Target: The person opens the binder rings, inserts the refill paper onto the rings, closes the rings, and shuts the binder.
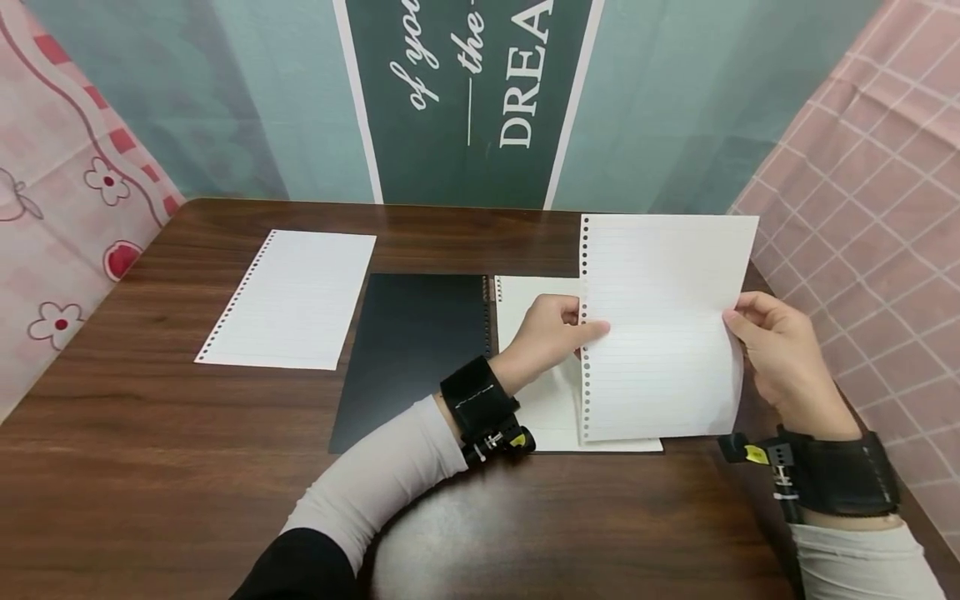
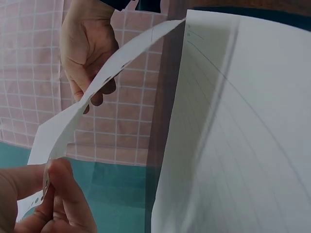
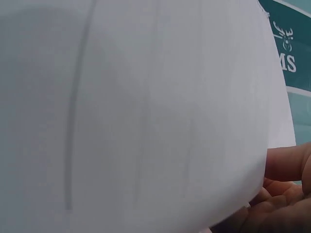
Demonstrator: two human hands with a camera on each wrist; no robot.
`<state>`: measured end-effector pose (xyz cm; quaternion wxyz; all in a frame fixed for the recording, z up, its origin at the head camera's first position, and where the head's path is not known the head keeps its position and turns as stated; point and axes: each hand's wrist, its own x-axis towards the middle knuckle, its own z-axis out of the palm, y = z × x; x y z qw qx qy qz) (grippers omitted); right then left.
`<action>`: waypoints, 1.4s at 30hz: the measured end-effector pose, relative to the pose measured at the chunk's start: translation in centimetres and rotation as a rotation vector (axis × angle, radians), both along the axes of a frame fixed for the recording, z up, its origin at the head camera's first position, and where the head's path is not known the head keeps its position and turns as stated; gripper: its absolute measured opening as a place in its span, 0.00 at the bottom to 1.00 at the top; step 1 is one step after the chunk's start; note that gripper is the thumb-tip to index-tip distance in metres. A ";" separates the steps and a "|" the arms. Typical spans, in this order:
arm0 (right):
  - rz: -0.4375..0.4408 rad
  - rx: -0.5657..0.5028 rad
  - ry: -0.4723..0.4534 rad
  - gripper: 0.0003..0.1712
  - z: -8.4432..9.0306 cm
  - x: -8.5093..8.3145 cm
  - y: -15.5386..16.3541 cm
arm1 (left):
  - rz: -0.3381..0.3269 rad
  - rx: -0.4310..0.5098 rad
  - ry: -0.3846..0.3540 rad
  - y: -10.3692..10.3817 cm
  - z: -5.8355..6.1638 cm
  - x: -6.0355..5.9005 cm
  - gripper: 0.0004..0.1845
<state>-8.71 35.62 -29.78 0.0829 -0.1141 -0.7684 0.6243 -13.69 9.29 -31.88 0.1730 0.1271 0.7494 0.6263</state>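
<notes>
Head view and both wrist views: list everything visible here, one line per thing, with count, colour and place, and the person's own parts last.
held sheet: 1, white, lined, punched holes along its left edge, lifted above the notebook at right.
loose sheet: 1, white, lined, flat on the table at left.
notebook: 1, black cover folded open, white page under the held sheet, at centre.
table: 1, dark brown wood.
banner: 1, dark green with white lettering, behind the table.
cloths: 2, pink, one at each side.
wrist straps: 2, black, one per wrist.
left hand: pinches the held sheet's punched edge.
right hand: holds the held sheet's right edge.
</notes>
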 end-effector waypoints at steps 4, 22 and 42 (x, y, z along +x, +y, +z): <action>0.017 0.039 0.001 0.12 -0.3 -0.2 -0.2 | -0.007 -0.004 -0.003 -0.5 -0.1 -0.1 0.08; 0.075 0.354 -0.101 0.05 -0.7 -1.0 -1.8 | -0.004 -0.035 -0.013 -2.9 -0.3 -0.1 0.09; 0.201 0.406 -0.106 0.15 -1.5 -1.0 -4.4 | -0.040 -0.034 -0.006 -6.8 -0.9 0.0 0.08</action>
